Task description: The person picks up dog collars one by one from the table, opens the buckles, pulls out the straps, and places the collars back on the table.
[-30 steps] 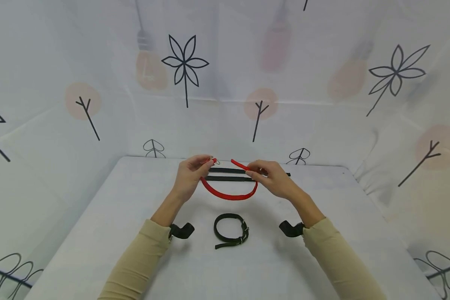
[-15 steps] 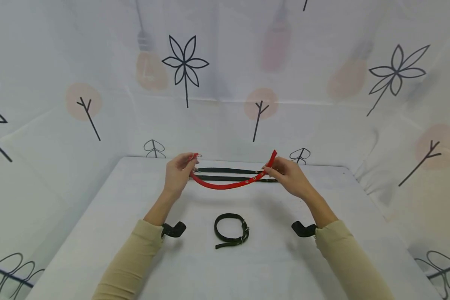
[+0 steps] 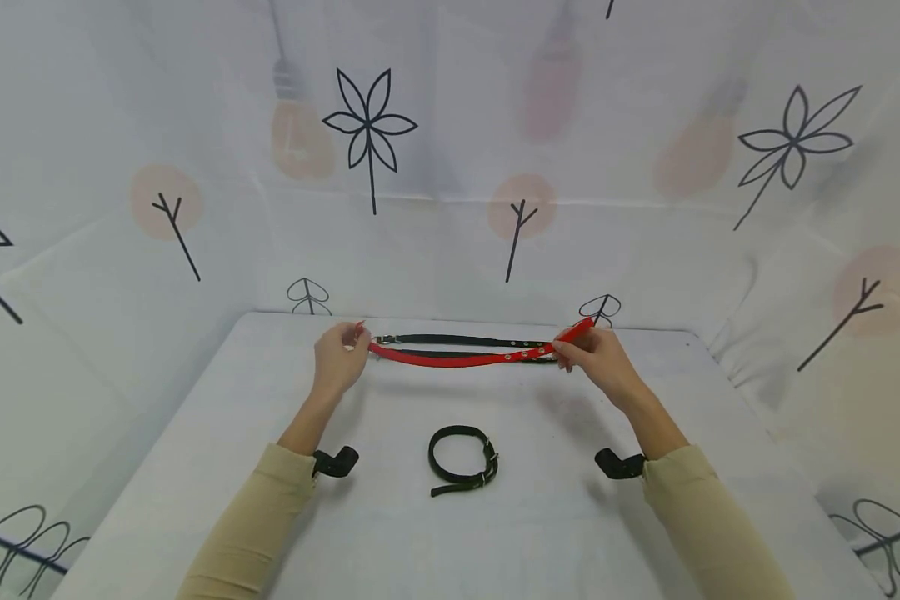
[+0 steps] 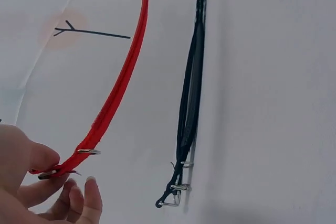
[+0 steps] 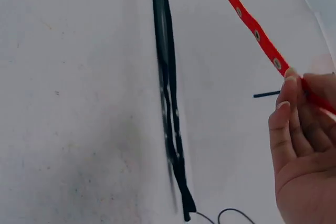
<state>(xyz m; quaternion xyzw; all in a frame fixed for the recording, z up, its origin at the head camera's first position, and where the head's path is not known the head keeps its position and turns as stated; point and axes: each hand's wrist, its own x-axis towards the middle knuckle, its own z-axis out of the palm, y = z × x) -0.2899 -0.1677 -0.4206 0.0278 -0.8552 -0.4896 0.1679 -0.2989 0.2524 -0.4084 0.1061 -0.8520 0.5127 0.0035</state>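
A red collar (image 3: 450, 362) with metal eyelets is stretched out between both hands, sagging slightly in the middle. My left hand (image 3: 339, 360) pinches its buckle end; the left wrist view shows the metal buckle (image 4: 50, 174) between thumb and fingers. At the other end, my right hand (image 3: 602, 360) pinches the strap between thumb and fingertips, just past the last visible eyelet (image 5: 277, 63). Behind the red collar, two straight dark collars (image 3: 453, 339) lie side by side along the back of the table. The nearer of these is partly hidden by the red one.
Another dark collar, buckled into a loop (image 3: 432, 457), lies on the white table (image 3: 525, 533) between the forearms and nearer the person. A printed white cloth (image 3: 442, 250) stands behind the table's back edge. Black camera mounts (image 3: 337, 462) sit at both wrists.
The hands have moved apart, drawing the red collar from a deep curve into a nearly straight line. It now sits further back in view, overlapping the nearer dark collar.
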